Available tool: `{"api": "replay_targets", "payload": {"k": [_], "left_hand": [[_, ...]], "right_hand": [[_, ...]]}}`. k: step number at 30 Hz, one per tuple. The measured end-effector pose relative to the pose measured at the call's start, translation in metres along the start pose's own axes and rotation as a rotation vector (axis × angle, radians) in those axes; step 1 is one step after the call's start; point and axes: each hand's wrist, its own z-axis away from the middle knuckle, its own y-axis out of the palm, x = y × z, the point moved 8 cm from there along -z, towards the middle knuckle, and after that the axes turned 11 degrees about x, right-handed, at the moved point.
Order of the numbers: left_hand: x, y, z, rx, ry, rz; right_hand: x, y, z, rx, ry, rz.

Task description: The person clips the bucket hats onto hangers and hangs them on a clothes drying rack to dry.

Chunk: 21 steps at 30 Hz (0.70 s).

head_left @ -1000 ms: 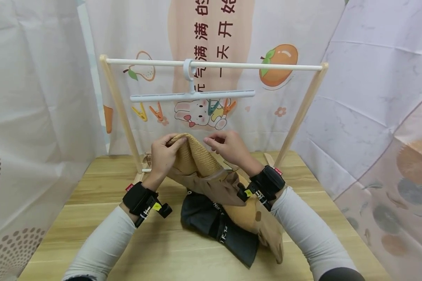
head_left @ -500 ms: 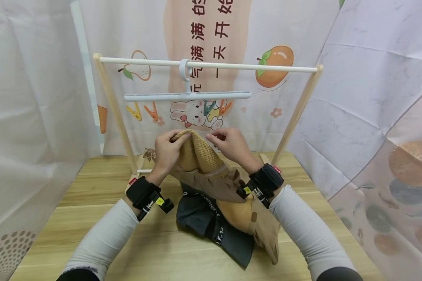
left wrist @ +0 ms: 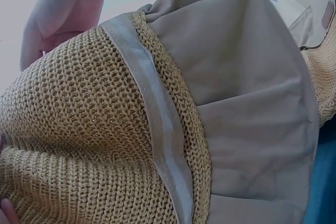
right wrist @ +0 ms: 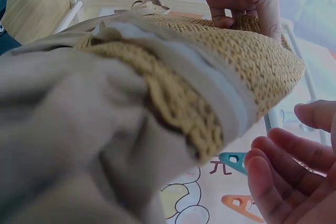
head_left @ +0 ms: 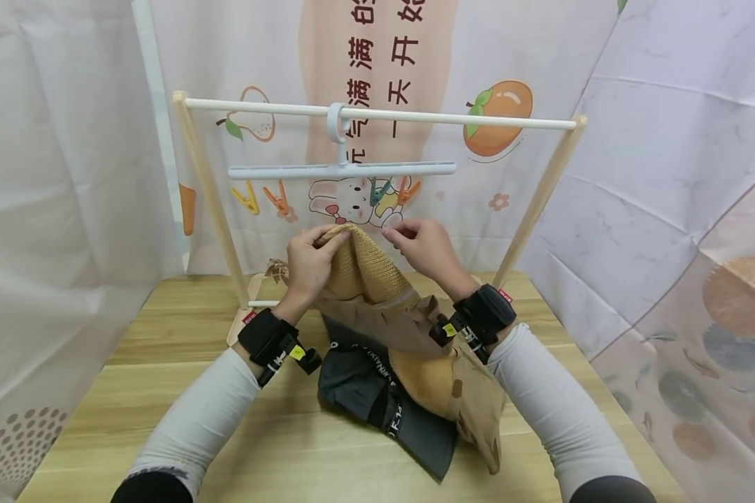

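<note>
My left hand [head_left: 310, 262] pinches the top of a sun hat with a woven straw-coloured crown [head_left: 377, 269] and a wide tan cloth brim [head_left: 384, 323]. The hat hangs from those fingers with its crown up, and a pale inner band [left wrist: 155, 103] shows in the left wrist view. Beside the crown, on its right, is my right hand [head_left: 429, 248]. Its loosely bent fingers [right wrist: 283, 156] hold nothing, with the thumb apart from them in the right wrist view. Beneath lie a dark grey cap [head_left: 358, 384] with white lettering and another tan cloth-and-knit piece [head_left: 478, 402] with a brown tag.
A wooden stand with a white rail [head_left: 428, 117] rises behind the hands. From it hangs a pale blue hanger [head_left: 390, 169] bearing yellow, orange and green clips [head_left: 279, 201]. Wood-grain table [head_left: 163, 335] below; printed curtains [head_left: 660, 175] surround it.
Both hands have risen a little and shifted slightly right, the sun hat lifting with my left hand. The cap on the table has stayed put.
</note>
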Motion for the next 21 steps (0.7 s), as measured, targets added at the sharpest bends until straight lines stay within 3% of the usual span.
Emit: {"api": "replay_targets", "payload": {"k": [10, 21], "left_hand": [[-0.003, 0.006, -0.016, -0.019, 0.011, 0.007], [0.002, 0.009, -0.017, -0.026, 0.019, -0.023]], "right_hand": [[-0.008, -0.017, -0.008, -0.083, 0.054, 0.002], [-0.015, -0.019, -0.011, -0.116, 0.086, -0.025]]}}
